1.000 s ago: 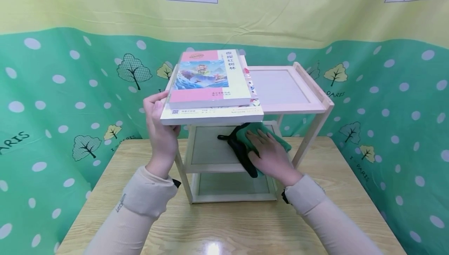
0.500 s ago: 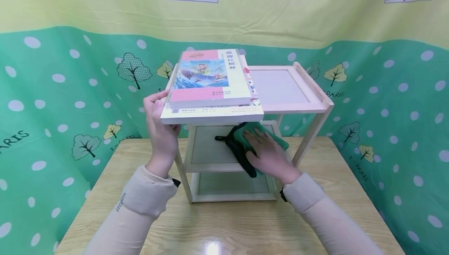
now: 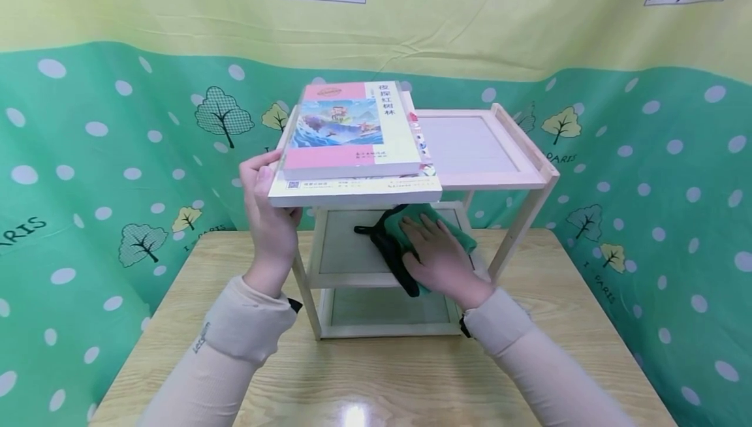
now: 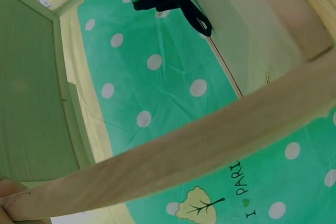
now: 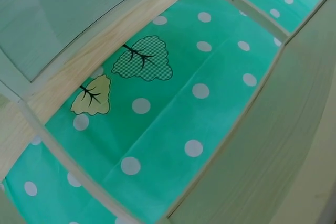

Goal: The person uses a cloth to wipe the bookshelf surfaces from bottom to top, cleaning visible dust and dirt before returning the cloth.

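A white wooden three-tier shelf (image 3: 511, 244) stands on the table. My left hand (image 3: 271, 228) grips its upper left corner, beside two stacked books; a bit of that hand (image 4: 8, 195) shows at the end of the shelf's leg (image 4: 173, 163) in the left wrist view. The upper book (image 3: 352, 126) has a pink and white cover and lies on a larger white book (image 3: 352, 193). On the middle tier (image 3: 346, 244), my right hand (image 3: 442, 254) presses a green cloth (image 3: 464, 237) with black trim and a hanging loop, fingers extended. The cloth's black loop (image 4: 198, 22) also appears in the left wrist view.
The bottom tier (image 3: 388, 309) sits low, close to the wood-grain table (image 3: 376, 375). A green and yellow patterned curtain (image 3: 106, 133) hangs behind and at both sides. The top tier's right part (image 3: 470, 143) shows a bare panel with a raised side rail.
My right hand has slid a little to the left along the middle tier, carrying the green cloth with it. The left hand, books and shelf stay where they were.
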The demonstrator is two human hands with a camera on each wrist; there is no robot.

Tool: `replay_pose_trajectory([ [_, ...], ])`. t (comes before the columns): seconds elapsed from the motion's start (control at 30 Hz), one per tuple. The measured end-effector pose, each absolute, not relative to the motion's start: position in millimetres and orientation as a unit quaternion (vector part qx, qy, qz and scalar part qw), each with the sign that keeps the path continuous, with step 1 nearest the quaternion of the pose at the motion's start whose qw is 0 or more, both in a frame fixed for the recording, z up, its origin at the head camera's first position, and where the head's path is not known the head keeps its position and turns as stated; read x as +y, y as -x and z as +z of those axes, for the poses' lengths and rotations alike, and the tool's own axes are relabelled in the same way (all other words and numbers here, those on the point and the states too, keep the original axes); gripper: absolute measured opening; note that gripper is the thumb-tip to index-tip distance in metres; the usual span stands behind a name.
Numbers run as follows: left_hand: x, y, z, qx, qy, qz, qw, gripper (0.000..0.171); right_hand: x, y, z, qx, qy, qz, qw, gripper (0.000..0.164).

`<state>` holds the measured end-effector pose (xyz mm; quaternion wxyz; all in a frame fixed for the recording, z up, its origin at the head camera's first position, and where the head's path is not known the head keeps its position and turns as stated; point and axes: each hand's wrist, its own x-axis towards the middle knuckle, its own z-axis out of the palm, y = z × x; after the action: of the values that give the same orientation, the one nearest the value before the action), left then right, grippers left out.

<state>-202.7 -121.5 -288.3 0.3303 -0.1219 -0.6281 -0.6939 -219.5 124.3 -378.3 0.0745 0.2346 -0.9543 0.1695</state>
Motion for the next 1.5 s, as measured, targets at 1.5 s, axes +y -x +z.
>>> replay_pose_trajectory([
  [1.5, -122, 205, -290, -0.620, 0.132, -0.698, 0.333, 0.034, 100, 215, -380, -0.957, -0.235, 0.149, 0.078, 0.055],
])
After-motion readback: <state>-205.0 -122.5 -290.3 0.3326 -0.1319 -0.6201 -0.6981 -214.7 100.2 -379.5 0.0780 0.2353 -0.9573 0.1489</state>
